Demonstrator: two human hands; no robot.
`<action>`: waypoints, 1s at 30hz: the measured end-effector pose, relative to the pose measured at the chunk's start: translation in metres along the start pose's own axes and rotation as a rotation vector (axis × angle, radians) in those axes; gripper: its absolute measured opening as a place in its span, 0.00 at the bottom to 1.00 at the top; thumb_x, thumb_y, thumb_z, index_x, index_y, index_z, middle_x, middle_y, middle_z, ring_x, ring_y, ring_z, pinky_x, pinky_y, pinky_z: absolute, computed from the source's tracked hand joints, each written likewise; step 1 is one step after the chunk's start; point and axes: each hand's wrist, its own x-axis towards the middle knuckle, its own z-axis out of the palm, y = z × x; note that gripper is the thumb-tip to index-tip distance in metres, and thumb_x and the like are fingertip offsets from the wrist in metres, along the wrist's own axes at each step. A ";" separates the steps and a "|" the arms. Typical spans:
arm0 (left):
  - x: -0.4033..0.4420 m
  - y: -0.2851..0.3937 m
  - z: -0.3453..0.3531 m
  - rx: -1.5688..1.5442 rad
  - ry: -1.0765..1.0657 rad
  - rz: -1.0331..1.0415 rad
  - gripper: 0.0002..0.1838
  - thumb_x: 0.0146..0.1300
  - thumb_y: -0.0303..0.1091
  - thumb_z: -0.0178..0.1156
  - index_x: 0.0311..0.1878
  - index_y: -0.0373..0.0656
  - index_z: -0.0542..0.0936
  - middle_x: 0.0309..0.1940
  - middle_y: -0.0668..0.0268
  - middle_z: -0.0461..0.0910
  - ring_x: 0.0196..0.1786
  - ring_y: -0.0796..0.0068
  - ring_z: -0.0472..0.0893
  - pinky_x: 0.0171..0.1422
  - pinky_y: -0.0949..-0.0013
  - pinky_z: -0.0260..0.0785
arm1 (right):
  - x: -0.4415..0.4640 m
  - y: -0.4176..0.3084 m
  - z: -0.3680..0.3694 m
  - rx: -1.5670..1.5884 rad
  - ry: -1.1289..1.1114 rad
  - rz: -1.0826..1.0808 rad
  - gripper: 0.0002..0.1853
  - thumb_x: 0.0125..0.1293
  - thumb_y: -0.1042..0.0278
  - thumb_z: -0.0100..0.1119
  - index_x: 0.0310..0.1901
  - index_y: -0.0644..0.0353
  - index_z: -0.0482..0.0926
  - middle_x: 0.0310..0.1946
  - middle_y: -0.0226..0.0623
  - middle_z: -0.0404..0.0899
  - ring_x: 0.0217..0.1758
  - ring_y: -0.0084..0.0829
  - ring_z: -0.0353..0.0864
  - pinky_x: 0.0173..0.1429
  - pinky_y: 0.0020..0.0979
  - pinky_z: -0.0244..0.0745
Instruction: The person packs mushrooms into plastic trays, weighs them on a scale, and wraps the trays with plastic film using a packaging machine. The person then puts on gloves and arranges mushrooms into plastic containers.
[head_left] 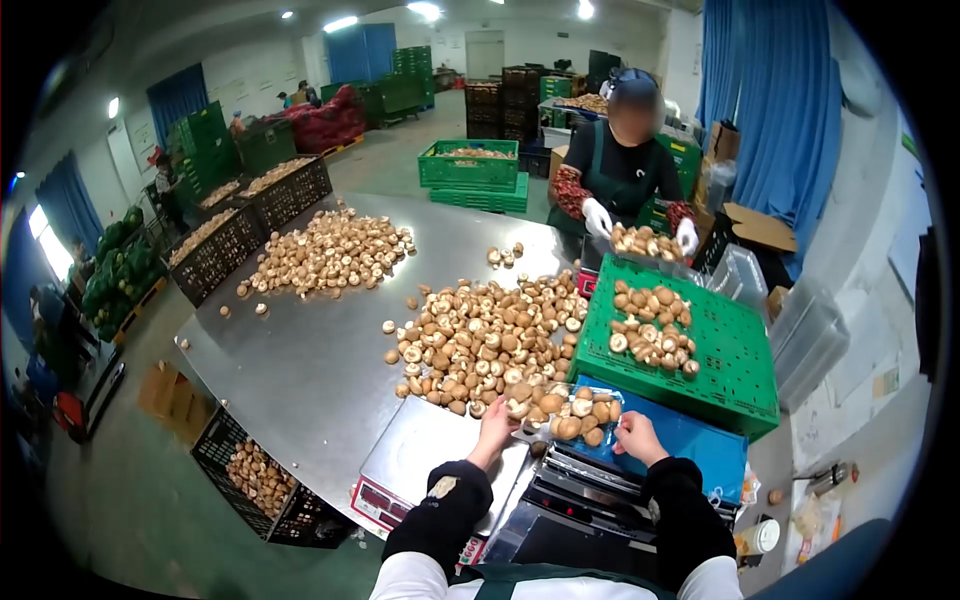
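Note:
A clear tray of mushrooms (578,415) is held between my two hands, over the gap between the weighing scale and a blue surface (700,462). My left hand (494,432) grips its left end, fingers near the mushrooms. At its right end my right hand (638,438) has its fingers curled on the edge. The scale (425,450), with a red display, lies left of the tray, partly under my left forearm. Just beyond stretches a large mushroom pile (490,335) on the metal table (300,370). A black machine (585,500) stands below my hands.
An upturned green crate (720,350) at the right bears more mushrooms. Behind it a co-worker (625,160) in white gloves holds a filled tray. Another mushroom pile (330,250) lies at the far left of the table. A black crate (262,480) stands below the table's left edge.

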 end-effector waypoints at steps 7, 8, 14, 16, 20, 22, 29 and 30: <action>-0.043 0.029 -0.102 -0.013 0.222 0.167 0.18 0.68 0.29 0.36 0.60 0.40 0.64 0.44 0.60 0.76 0.35 0.74 0.78 0.34 0.76 0.72 | 0.006 -0.048 0.083 0.059 -0.150 -0.092 0.18 0.56 0.80 0.51 0.50 0.72 0.66 0.29 0.39 0.74 0.22 0.30 0.79 0.26 0.27 0.75; -0.053 0.038 -0.119 0.104 0.278 0.192 0.18 0.68 0.30 0.37 0.59 0.40 0.65 0.41 0.61 0.77 0.32 0.75 0.78 0.33 0.77 0.71 | -0.002 -0.065 0.093 -0.081 -0.202 -0.173 0.20 0.56 0.79 0.51 0.52 0.72 0.66 0.30 0.39 0.75 0.26 0.30 0.80 0.28 0.27 0.75; -0.092 0.051 -0.207 0.119 0.426 0.229 0.20 0.66 0.27 0.39 0.60 0.31 0.61 0.48 0.55 0.72 0.46 0.65 0.77 0.45 0.68 0.74 | -0.005 -0.047 0.193 -0.108 -0.568 -0.099 0.22 0.56 0.69 0.53 0.49 0.74 0.63 0.32 0.40 0.76 0.28 0.28 0.78 0.33 0.27 0.75; -0.084 0.030 -0.250 0.471 0.504 0.306 0.17 0.64 0.27 0.41 0.55 0.31 0.68 0.46 0.58 0.75 0.46 0.71 0.76 0.50 0.70 0.68 | -0.018 -0.041 0.208 0.088 -0.622 -0.214 0.23 0.56 0.65 0.55 0.48 0.73 0.64 0.37 0.46 0.74 0.37 0.34 0.76 0.40 0.30 0.74; -0.088 0.026 -0.256 0.686 0.475 0.197 0.19 0.58 0.25 0.47 0.54 0.32 0.70 0.49 0.53 0.73 0.52 0.61 0.72 0.58 0.65 0.62 | -0.048 -0.055 0.194 -0.019 -0.621 -0.193 0.32 0.56 0.58 0.56 0.55 0.73 0.62 0.49 0.58 0.70 0.53 0.47 0.70 0.57 0.34 0.65; -0.103 0.046 -0.222 0.995 0.600 0.194 0.19 0.57 0.25 0.48 0.53 0.33 0.70 0.50 0.52 0.71 0.53 0.58 0.69 0.59 0.63 0.60 | -0.072 -0.048 0.162 -0.042 -0.578 -0.363 0.29 0.58 0.59 0.54 0.56 0.72 0.62 0.50 0.57 0.70 0.54 0.46 0.70 0.56 0.36 0.65; -0.105 0.079 -0.097 1.112 0.320 0.699 0.16 0.58 0.26 0.51 0.50 0.35 0.71 0.48 0.55 0.69 0.51 0.60 0.68 0.54 0.63 0.60 | -0.142 0.019 -0.048 0.007 0.483 -0.241 0.13 0.54 0.69 0.57 0.40 0.66 0.76 0.34 0.44 0.78 0.38 0.35 0.78 0.44 0.32 0.72; -0.102 0.080 -0.073 0.977 0.154 0.656 0.15 0.59 0.27 0.51 0.49 0.35 0.71 0.46 0.56 0.71 0.48 0.64 0.71 0.52 0.65 0.63 | -0.158 0.025 -0.079 -0.003 0.641 -0.177 0.13 0.54 0.69 0.56 0.40 0.66 0.77 0.34 0.44 0.78 0.38 0.36 0.78 0.44 0.32 0.72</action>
